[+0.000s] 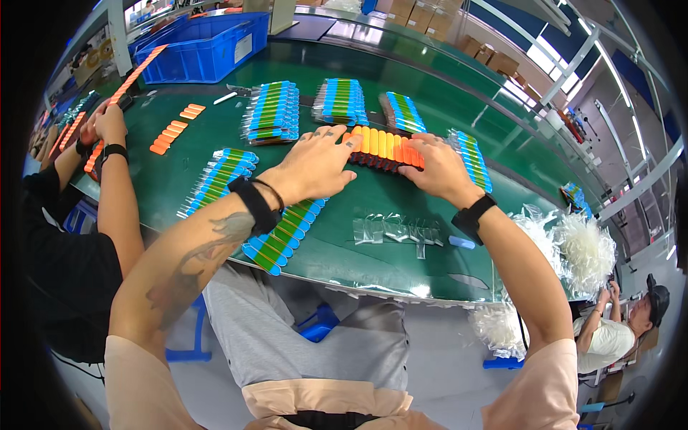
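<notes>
Strip row (385,147) before the stacks (340,99), bin (208,56) behind, left

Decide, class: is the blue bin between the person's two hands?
No, a row of orange pieces lies between the left hand and right hand, while the blue bin stands farther back.

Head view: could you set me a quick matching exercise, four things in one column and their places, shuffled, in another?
1. orange row
2. blue bin
3. clear plastic pieces
4. white pile

A. at the right end of the green table
B. left hand at one end, right hand at the other
C. at the back left
D. near the front edge, between the forearms

Pairs: 1-B, 2-C, 3-D, 4-A
</notes>
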Demonstrator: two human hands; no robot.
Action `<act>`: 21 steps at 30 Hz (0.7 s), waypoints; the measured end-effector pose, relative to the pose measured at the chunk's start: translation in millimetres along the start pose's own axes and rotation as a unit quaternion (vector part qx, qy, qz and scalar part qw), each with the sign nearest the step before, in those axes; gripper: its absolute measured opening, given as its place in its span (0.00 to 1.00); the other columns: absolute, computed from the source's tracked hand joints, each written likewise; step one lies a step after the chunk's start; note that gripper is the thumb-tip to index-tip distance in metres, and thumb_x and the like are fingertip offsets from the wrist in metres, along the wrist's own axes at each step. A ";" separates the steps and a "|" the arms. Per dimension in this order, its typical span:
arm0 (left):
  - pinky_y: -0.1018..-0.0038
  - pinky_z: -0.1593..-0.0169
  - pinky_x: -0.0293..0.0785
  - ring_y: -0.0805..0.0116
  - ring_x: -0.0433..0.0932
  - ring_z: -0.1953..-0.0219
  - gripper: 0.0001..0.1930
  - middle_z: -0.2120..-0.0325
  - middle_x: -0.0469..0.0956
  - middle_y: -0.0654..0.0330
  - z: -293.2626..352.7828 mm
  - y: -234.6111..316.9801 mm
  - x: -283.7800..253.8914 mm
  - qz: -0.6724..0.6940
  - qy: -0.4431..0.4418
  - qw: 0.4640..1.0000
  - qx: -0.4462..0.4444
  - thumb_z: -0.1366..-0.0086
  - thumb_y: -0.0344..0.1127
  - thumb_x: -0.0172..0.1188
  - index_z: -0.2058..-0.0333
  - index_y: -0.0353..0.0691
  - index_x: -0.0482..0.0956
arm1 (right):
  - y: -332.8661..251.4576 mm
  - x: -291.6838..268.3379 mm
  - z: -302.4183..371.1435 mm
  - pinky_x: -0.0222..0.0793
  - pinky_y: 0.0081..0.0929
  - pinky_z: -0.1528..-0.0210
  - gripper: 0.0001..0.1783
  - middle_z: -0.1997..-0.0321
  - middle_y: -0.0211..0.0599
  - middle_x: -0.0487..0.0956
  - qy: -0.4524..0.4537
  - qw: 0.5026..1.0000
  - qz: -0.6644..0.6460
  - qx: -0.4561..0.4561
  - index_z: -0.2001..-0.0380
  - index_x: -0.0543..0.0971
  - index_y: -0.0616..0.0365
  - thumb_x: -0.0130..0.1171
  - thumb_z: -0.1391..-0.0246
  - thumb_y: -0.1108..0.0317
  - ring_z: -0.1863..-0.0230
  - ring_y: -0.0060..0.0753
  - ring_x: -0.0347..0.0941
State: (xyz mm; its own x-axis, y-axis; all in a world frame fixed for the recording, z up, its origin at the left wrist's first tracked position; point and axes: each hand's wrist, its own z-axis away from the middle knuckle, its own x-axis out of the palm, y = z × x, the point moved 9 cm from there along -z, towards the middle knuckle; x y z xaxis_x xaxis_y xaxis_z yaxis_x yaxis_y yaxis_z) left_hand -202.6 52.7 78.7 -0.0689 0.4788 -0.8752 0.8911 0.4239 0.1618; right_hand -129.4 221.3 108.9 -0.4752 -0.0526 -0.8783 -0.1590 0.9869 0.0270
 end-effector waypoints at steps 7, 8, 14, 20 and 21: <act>0.59 0.61 0.77 0.52 0.83 0.64 0.07 0.70 0.83 0.53 63.6 100.1 -30.9 0.293 -0.108 0.949 0.049 0.40 0.37 0.66 0.69 0.40 0.82 | -86.4 -0.7 23.1 0.75 0.45 0.50 0.29 0.55 0.49 0.79 -0.240 0.956 -0.151 -0.080 0.55 0.80 0.59 0.74 0.57 0.52 0.52 0.53 0.78; 0.60 0.65 0.77 0.54 0.83 0.68 0.07 0.73 0.82 0.55 74.5 110.6 -25.1 0.285 -0.102 0.951 0.068 0.40 0.38 0.66 0.70 0.41 0.82 | -93.4 7.9 29.3 0.75 0.45 0.50 0.31 0.56 0.48 0.79 -0.263 0.951 -0.141 -0.081 0.55 0.79 0.58 0.76 0.59 0.50 0.53 0.53 0.78; 0.63 0.63 0.76 0.58 0.80 0.73 0.08 0.78 0.79 0.60 101.7 115.6 13.8 0.310 0.005 0.950 0.032 0.40 0.40 0.66 0.72 0.42 0.83 | -84.8 37.7 34.0 0.74 0.45 0.53 0.26 0.60 0.39 0.80 -0.336 0.931 -0.139 -0.035 0.59 0.78 0.56 0.75 0.56 0.51 0.54 0.48 0.78; 0.63 0.63 0.76 0.59 0.80 0.72 0.08 0.78 0.79 0.60 107.6 109.7 12.6 0.326 0.051 0.944 -0.004 0.40 0.40 0.67 0.72 0.42 0.83 | -107.0 29.0 44.4 0.73 0.44 0.58 0.10 0.66 0.41 0.80 -0.281 0.938 -0.184 -0.086 0.67 0.80 0.59 0.69 0.48 0.66 0.61 0.51 0.78; 0.63 0.63 0.76 0.59 0.80 0.72 0.08 0.78 0.79 0.60 106.3 108.8 12.7 0.327 0.054 0.944 -0.005 0.40 0.40 0.67 0.72 0.42 0.83 | -106.8 30.3 43.6 0.73 0.44 0.58 0.10 0.66 0.41 0.80 -0.282 0.938 -0.183 -0.088 0.67 0.80 0.59 0.69 0.48 0.66 0.61 0.51 0.78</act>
State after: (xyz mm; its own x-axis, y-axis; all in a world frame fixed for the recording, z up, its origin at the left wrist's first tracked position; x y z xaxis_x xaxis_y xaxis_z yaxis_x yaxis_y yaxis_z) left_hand -58.9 23.2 36.8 0.4482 0.7153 -0.5362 0.7548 0.0185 0.6557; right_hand -89.1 120.9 58.6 0.1651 -0.2445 -0.9555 -0.3851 0.8759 -0.2907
